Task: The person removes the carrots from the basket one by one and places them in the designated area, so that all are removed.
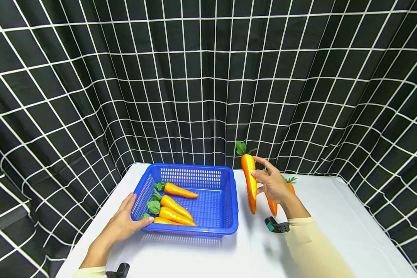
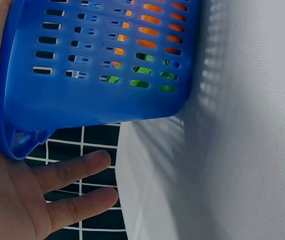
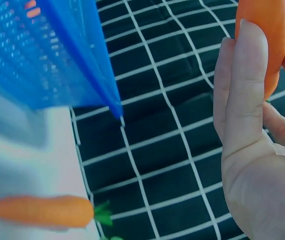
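Note:
My right hand (image 1: 272, 182) pinches an orange carrot (image 1: 249, 173) between thumb and fingers, its green leaves pointing up, right of the blue basket (image 1: 208, 231). In the right wrist view the thumb lies along this carrot (image 3: 278, 22). Against the basket's near left corner rests my left hand (image 1: 119, 223), its thumb over the front rim. The left wrist view shows two fingers (image 2: 77, 170) of this hand stretched out straight past the corner. Several carrots (image 1: 175, 215) lie inside the basket, leaves toward its left side.
Behind and under the right hand, more carrots (image 1: 272, 205) lie on the white table (image 1: 333, 216), partly hidden by the hand and the held carrot. A black curtain (image 1: 201, 96) with a white grid surrounds the table at the back and sides.

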{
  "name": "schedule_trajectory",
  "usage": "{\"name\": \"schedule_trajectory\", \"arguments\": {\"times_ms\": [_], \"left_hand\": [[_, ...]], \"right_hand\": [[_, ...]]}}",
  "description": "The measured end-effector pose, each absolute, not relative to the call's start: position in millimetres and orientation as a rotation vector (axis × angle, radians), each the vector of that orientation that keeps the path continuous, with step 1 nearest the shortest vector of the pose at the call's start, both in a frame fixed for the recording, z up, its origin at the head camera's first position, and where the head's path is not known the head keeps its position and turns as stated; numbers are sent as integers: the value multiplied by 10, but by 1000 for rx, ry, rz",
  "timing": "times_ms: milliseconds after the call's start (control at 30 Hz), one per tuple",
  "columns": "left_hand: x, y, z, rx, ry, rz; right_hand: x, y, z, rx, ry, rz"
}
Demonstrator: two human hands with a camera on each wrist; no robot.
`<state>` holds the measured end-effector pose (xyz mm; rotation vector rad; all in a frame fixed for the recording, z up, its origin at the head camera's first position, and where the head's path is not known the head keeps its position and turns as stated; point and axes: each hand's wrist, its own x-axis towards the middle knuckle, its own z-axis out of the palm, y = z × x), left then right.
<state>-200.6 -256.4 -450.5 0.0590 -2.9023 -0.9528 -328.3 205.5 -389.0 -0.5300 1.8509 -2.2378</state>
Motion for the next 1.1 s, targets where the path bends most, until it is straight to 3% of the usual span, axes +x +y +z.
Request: {"name": "schedule_trajectory", "arguments": {"times_ms": [1100], "left_hand": [[-2006, -2552, -4507, 60, -2894, -980]], "right_hand": [[-3261, 3058, -3803, -380, 2089, -2255]]}}
